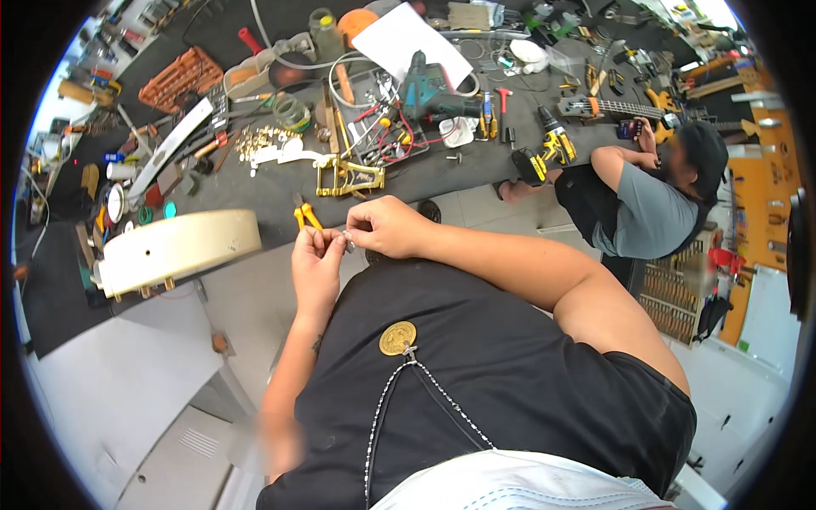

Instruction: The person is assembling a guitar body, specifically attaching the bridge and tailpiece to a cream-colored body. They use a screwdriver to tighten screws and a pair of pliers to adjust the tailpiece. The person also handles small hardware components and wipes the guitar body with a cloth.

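My left hand (316, 263) and my right hand (391, 228) meet just off the front edge of the workbench. The fingers of both are pinched around a small, shiny, pale piece (349, 243). It is mostly covered by the fingertips, and its kind cannot be made out. Just beyond my left hand, yellow-orange handled pliers (307, 214) lie at the bench edge. Behind them sits a gold-coloured metal frame with arms (348, 177), beside a heap of small brass-coloured parts (265, 144).
A large cream curved body (183, 246) rests on the bench at left. Farther back are a teal power drill (421, 89), a yellow-black drill (557, 140), a red-handled hammer (503, 98) and white paper (415, 44). At right, a person (650, 204) sits holding a phone (630, 129).
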{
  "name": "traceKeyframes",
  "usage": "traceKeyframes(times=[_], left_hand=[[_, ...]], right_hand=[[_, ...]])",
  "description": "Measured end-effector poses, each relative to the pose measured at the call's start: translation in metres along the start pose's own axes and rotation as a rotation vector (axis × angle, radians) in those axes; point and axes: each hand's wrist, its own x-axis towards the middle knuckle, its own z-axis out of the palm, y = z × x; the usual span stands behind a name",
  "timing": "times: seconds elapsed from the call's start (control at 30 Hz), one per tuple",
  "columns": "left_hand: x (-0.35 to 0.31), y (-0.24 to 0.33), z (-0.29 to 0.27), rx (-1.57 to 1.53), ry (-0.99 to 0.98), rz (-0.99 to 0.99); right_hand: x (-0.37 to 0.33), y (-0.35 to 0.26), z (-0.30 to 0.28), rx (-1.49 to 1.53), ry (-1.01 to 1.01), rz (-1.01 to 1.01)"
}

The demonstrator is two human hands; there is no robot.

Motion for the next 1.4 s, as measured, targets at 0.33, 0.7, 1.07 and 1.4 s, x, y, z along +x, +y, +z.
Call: traceKeyframes(times=[0.33, 0.7, 1.07, 1.4], left_hand=[[0.05, 0.008, 0.02, 0.19, -0.04, 0.055], [0.058, 0.056, 0.038, 0.168, 0.081, 0.147], [0.054, 0.027, 0.075, -0.005, 0.25, 0.179], [-0.029, 0.043, 0.074, 0.039, 0.631, 0.019]], right_hand=[[-0.042, 0.022, -0.085, -0.041, 0.225, 0.049], [-0.136, -0.255, -0.245, 0.449, -0.064, -1.232], [-0.09, -0.275, -0.256, 0.85, -0.499, -1.456], [-0.03, -0.268, -0.206, 1.093, -0.688, -1.273]])
